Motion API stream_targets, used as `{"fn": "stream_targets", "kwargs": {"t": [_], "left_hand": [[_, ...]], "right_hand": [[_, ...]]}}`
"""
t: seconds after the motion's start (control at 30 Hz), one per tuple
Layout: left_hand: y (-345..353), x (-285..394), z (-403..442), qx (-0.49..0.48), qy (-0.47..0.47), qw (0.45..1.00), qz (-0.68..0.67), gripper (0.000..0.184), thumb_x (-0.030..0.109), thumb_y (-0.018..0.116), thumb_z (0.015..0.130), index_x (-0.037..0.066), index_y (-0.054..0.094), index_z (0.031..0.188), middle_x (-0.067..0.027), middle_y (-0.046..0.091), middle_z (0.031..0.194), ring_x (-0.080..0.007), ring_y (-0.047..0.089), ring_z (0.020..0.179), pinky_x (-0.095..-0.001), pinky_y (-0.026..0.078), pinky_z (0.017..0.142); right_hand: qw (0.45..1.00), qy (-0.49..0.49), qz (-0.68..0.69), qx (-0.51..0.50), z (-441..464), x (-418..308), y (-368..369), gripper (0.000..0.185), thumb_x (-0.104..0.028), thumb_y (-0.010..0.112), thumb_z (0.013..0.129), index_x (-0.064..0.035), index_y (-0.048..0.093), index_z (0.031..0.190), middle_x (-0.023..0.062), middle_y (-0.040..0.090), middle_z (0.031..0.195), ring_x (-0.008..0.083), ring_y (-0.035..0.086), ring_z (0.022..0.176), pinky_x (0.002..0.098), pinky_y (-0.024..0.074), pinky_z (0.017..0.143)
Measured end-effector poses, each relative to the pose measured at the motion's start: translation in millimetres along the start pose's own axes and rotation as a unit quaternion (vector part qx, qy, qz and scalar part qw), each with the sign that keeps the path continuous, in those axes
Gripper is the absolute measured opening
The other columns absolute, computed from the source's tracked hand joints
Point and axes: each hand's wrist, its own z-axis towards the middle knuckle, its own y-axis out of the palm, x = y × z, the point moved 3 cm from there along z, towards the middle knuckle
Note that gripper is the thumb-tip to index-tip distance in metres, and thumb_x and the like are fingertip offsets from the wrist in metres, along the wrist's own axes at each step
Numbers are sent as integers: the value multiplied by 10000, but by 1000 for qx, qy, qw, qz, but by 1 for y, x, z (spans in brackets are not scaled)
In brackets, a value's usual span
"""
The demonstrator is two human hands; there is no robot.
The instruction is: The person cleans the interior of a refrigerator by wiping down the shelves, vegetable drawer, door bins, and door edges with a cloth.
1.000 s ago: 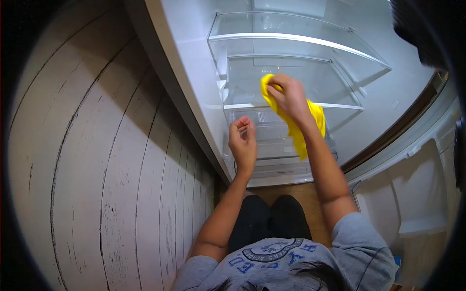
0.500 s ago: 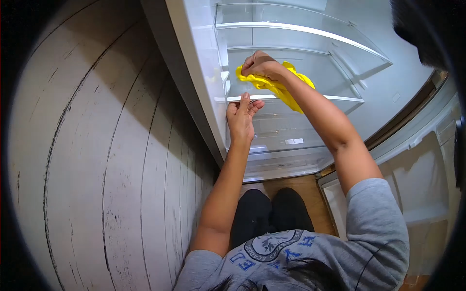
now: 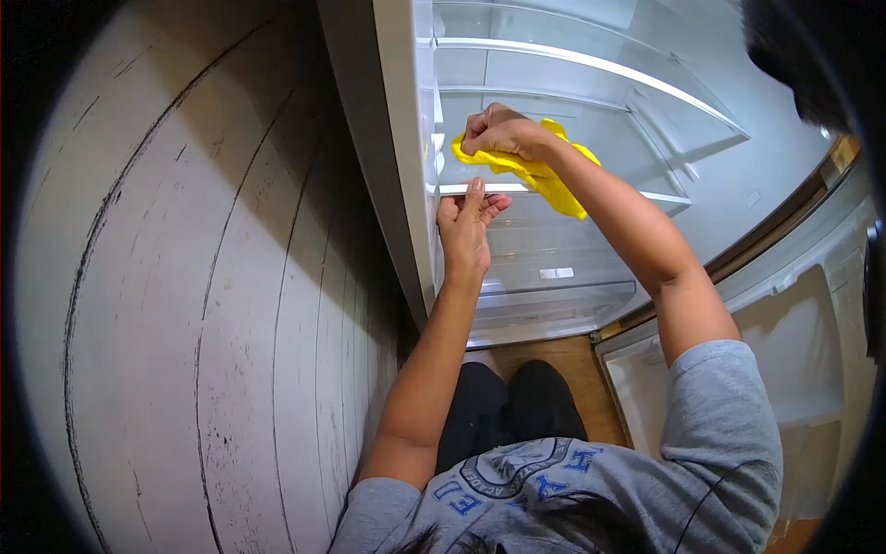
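My right hand (image 3: 503,131) is closed on a bunched yellow cloth (image 3: 561,189) over the middle glass shelf (image 3: 510,187) of an open refrigerator. Part of the cloth hangs down over the shelf's white front edge. Just below and to the left, my left hand (image 3: 466,226) grips that same edge near its left end, thumb on top and fingers curled underneath. The palm side of my right fingers is hidden, so how the cloth is folded in them does not show.
An upper glass shelf (image 3: 591,59) with a white rim sits above my hands. Below is a clear drawer front (image 3: 544,245). The refrigerator door (image 3: 803,369) stands open at the right. A pale plank-patterned surface (image 3: 240,323) runs along the left.
The view has shifted slightly. My right hand and the cloth stay at nearly the same spot on the shelf, and my left hand keeps its hold on the edge.
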Motion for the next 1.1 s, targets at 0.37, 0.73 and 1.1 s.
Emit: {"fn": "stream_targets", "kwargs": {"t": [0.37, 0.73, 1.1], "left_hand": [[0, 0, -1, 8, -3, 1000, 7, 221, 151, 582, 881, -23, 475, 965, -105, 559, 858, -203, 603, 725, -336, 550, 688], [1, -1, -1, 27, 6, 999, 18, 166, 143, 553, 898, -7, 502, 951, -78, 544, 828, -170, 597, 679, -317, 551, 644], [3, -1, -2, 33, 26, 999, 7, 192, 141, 551, 899, -31, 491, 962, -96, 556, 837, -180, 601, 663, -320, 557, 631]], "right_hand": [[999, 51, -12, -6, 0, 10, -11, 116, -133, 688, 690, -34, 636, 660, 12, 564, 622, 110, 489, 556, 268, 420, 508], [944, -250, -212, 21, 8, -3, -10, 138, -136, 653, 683, -29, 678, 765, 118, 649, 786, 272, 598, 714, 306, 470, 658], [891, -317, -326, 1, -12, -17, 11, 106, -43, 592, 665, -15, 644, 754, 115, 630, 783, 286, 591, 723, 337, 470, 636]]}}
